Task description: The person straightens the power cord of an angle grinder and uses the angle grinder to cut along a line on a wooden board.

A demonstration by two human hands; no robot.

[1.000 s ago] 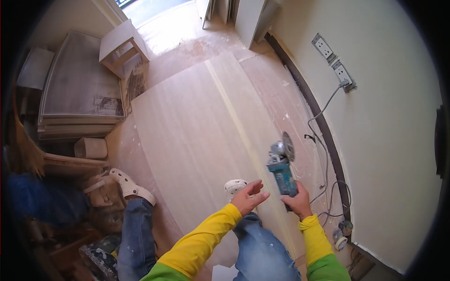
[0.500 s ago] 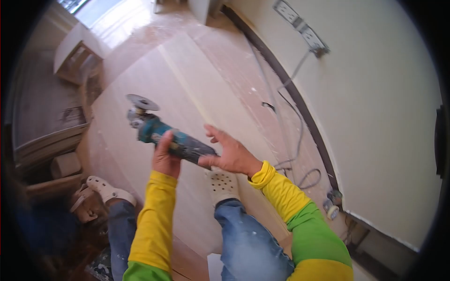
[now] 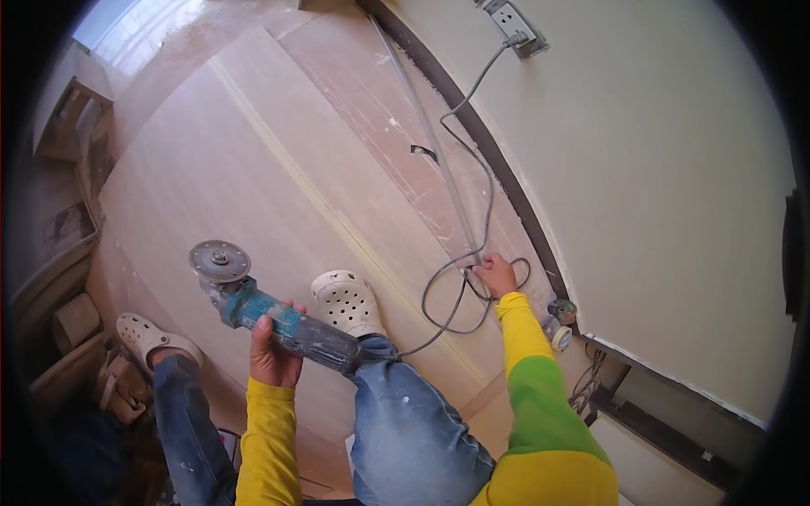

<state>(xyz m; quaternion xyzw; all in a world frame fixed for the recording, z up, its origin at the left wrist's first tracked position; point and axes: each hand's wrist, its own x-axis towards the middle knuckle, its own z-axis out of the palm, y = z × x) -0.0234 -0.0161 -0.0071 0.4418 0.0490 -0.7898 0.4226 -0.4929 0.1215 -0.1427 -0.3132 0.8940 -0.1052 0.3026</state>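
My left hand (image 3: 276,354) is wrapped around the body of a teal and black angle grinder (image 3: 291,327), held low in front of my knees. The grinder's round grey cutting disc (image 3: 219,261) faces up at its left end, and I see no guard around it. From its rear end a grey power cord (image 3: 432,319) runs over the floor in loose loops. At those loops, near the wall, my right hand (image 3: 496,276) reaches down with its fingers closed on the cord; the fingertips are partly hidden.
The cord's plug (image 3: 515,39) sits in a wall outlet (image 3: 510,24). A long thin strip (image 3: 422,118) lies beside the dark baseboard (image 3: 472,114). Another small power tool (image 3: 558,325) is by the wall corner. A pale board (image 3: 253,169) covers the floor; wooden furniture (image 3: 63,118) stands left.
My right hand has left the rear of the grinder and moved right and down to the cord. The grinder, still in my left hand, is lower and farther left in view.
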